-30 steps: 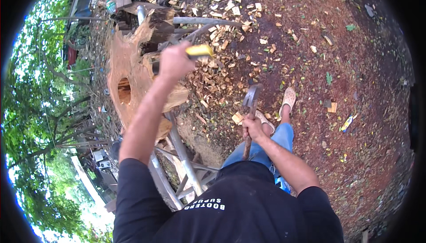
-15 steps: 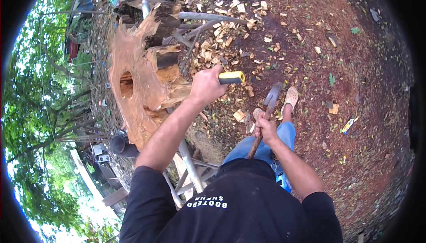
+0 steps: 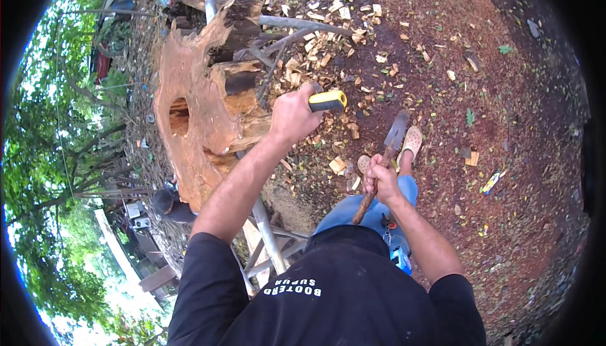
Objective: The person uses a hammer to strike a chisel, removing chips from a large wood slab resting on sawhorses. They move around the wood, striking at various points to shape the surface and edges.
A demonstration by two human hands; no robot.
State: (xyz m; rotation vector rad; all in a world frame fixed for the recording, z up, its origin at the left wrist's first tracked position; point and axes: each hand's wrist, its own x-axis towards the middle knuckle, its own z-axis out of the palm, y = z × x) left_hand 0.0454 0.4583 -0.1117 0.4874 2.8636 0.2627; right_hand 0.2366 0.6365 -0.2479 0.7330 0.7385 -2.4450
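Observation:
My left hand (image 3: 294, 116) is closed round a tool's black-and-yellow handle (image 3: 328, 100), whose end sticks out to the right of my fist. The working end of that tool is hidden. It is held in front of a carved, pinkish-brown log (image 3: 199, 62) with hollows and ragged broken edges. My right hand (image 3: 381, 180) grips a long, rough wooden-handled tool with a flat metal blade (image 3: 396, 130). That blade points away from me, beside my shoe, and the handle's near end reaches my waist.
Wood chips (image 3: 325, 43) lie scattered over reddish-brown soil. Metal pipes (image 3: 269, 235) and dark branches (image 3: 284, 46) stand under and beside the log. A person in a dark cap (image 3: 163, 202) is close behind the log. My light perforated shoe (image 3: 411, 141) is near the blade.
My right hand has shifted slightly, and the blade's tip has swung a little to the right and away from me. My left hand stays nearly in place. The capped person's head has moved slightly left.

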